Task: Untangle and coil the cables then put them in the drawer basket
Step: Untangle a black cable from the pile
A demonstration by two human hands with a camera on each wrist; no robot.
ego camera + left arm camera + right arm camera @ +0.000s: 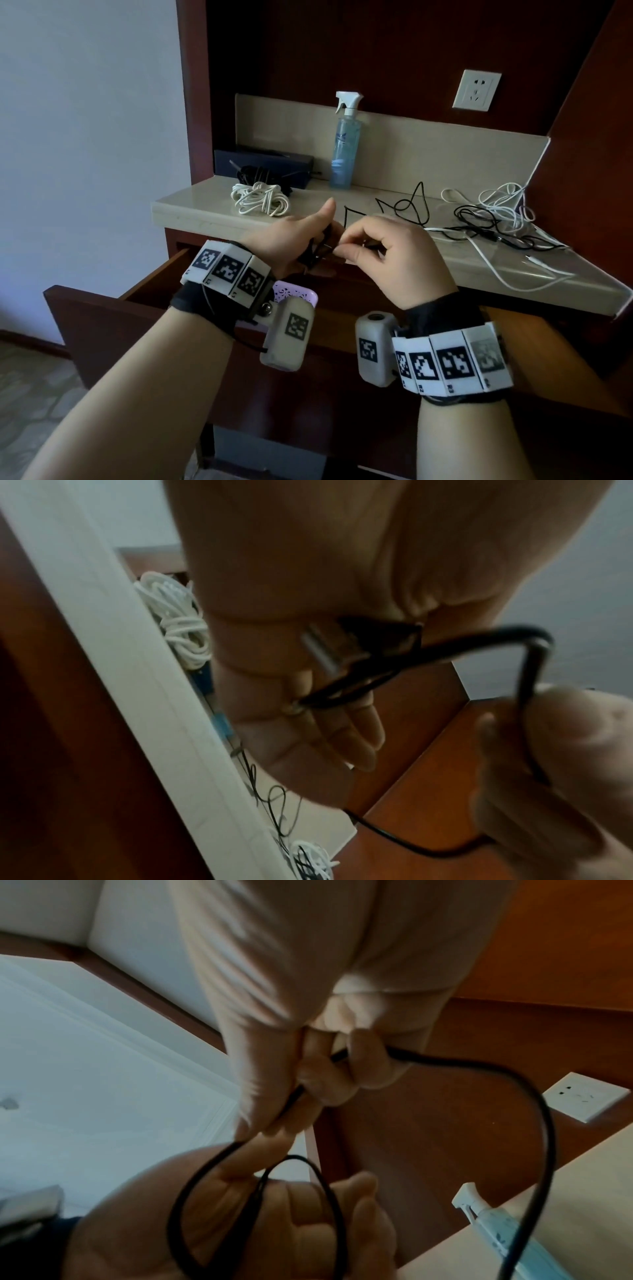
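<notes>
My left hand is raised above the open drawer with its thumb up. It holds a few loops of a black cable, and the cable's metal plug lies against its palm. My right hand pinches the same black cable close to the left hand. The rest of that cable trails back onto the counter. A lilac basket sits in the drawer, partly hidden by my left wrist. A coiled white cable and a coiled black one lie at the counter's left.
A tangle of white and black cables covers the right of the beige counter. A spray bottle and a dark box stand at the back. A wall socket is above. The wooden drawer juts out below my arms.
</notes>
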